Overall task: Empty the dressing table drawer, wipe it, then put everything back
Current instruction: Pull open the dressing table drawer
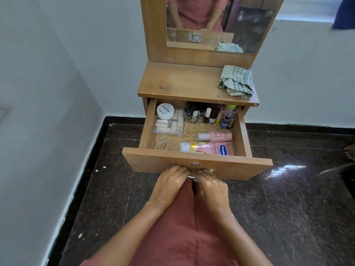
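Head view shows both hands close by: the left hand (170, 178) and right hand (208, 182) curl tight around the handle (191, 177). Just past them the drawer (197, 166) sticks out toward the person, open and full. Emptying has not begun, I think. Next, one hand must let go and lift things out. A lotion tube (208, 148) lies sideways. Farther back, a cloth (236, 81) waits on the table (182, 83).
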`<action>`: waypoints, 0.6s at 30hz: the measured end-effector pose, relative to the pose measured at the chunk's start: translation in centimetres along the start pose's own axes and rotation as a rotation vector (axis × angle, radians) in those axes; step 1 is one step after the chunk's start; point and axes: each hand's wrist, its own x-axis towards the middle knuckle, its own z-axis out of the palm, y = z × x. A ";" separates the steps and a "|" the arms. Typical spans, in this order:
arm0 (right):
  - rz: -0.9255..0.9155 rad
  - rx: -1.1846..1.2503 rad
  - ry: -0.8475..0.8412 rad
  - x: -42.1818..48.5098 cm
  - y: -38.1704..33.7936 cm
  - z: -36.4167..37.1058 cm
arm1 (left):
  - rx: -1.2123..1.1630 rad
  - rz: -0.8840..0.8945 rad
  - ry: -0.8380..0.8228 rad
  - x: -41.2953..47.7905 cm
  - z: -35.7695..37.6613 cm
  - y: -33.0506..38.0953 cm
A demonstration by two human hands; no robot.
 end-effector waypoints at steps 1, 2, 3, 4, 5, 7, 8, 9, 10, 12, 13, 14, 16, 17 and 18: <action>0.004 0.002 -0.012 -0.1 0.0 0.0 | -0.001 0.003 0.005 -0.1 0.0 0.0; 0.003 0.001 -0.016 -0.3 -0.1 0.0 | -0.001 0.006 0.011 -0.3 0.0 0.1; 0.003 0.003 -0.022 -0.4 -0.1 0.0 | -0.001 0.007 0.017 -0.4 0.0 0.2; -0.001 0.008 -0.021 -0.6 -0.1 0.0 | 0.000 0.009 0.021 -0.6 0.0 0.3; -0.004 0.014 -0.023 -0.7 -0.2 -0.1 | 0.000 0.009 0.021 -0.7 -0.1 0.4; -0.014 0.022 -0.011 -1.0 -0.4 -0.3 | -0.003 0.010 0.022 -1.0 -0.2 0.6; -0.018 0.028 0.000 -1.1 -0.4 -0.4 | -0.006 0.010 0.023 -1.1 -0.2 0.7; -0.017 0.038 -0.001 -1.2 -0.5 -0.5 | -0.007 0.011 0.026 -1.2 -0.3 0.8; -0.015 0.040 0.000 -1.3 -0.5 -0.6 | -0.007 0.012 0.030 -1.3 -0.3 0.9; -0.015 0.035 -0.007 -1.6 -0.5 -0.6 | -0.004 0.015 0.041 -1.5 -0.2 1.0; -0.016 0.033 -0.014 -1.7 -0.5 -0.7 | -0.001 0.015 0.047 -1.6 -0.2 1.0; -0.016 0.033 -0.019 -1.9 -0.5 -0.7 | 0.001 0.014 0.055 -1.8 -0.1 1.0; -0.015 0.027 -0.018 -2.1 -0.7 -0.8 | 0.001 0.010 0.070 -2.1 0.0 1.1; -0.013 0.029 -0.014 -2.2 -0.7 -0.8 | 0.002 0.011 0.077 -2.2 0.0 1.1; -0.015 0.035 -0.006 -2.3 -0.8 -0.9 | 0.002 0.012 0.083 -2.4 0.0 1.2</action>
